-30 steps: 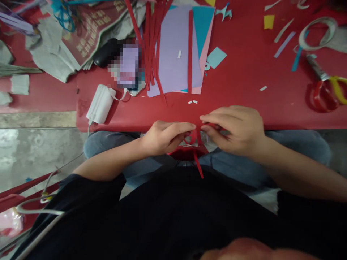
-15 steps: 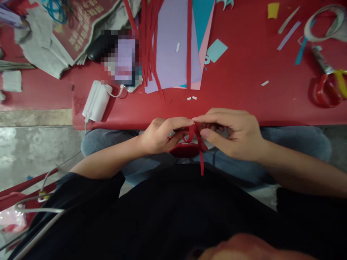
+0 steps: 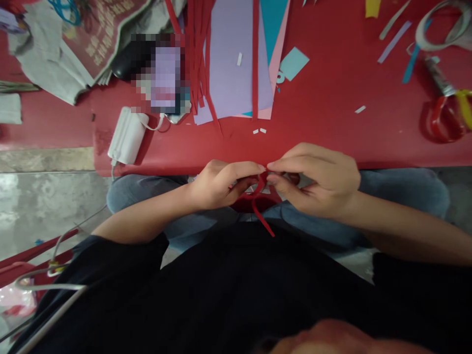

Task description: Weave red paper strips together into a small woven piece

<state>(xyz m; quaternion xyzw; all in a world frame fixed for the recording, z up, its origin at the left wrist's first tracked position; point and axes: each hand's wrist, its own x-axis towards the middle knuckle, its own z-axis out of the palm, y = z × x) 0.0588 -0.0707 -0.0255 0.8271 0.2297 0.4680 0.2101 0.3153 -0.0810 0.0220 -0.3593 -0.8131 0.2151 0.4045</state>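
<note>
A narrow red paper strip (image 3: pixel 262 223) is bent into a loop between my hands, over my lap at the table's front edge. My left hand (image 3: pixel 226 182) pinches the strip between thumb and fingers on the left side. From the right, my right hand (image 3: pixel 317 179) brings its thumb and index finger together at the upper end of the loop. The free tail of the strip hangs down toward my shirt. Fingertips cover the spot where the strip meets itself.
Purple paper (image 3: pixel 230 73) with red strips (image 3: pixel 199 54) lies on the red table (image 3: pixel 324 118). A light blue paper square (image 3: pixel 295 64), scissors (image 3: pixel 446 118) and a tape roll (image 3: pixel 422 37) are to the right. A white power bank (image 3: pixel 127 135) with a cable sits left.
The strip's tail has swung from hanging straight to slanting down and right. My right thumb has closed up to the index finger, and the right hand has turned slightly.
</note>
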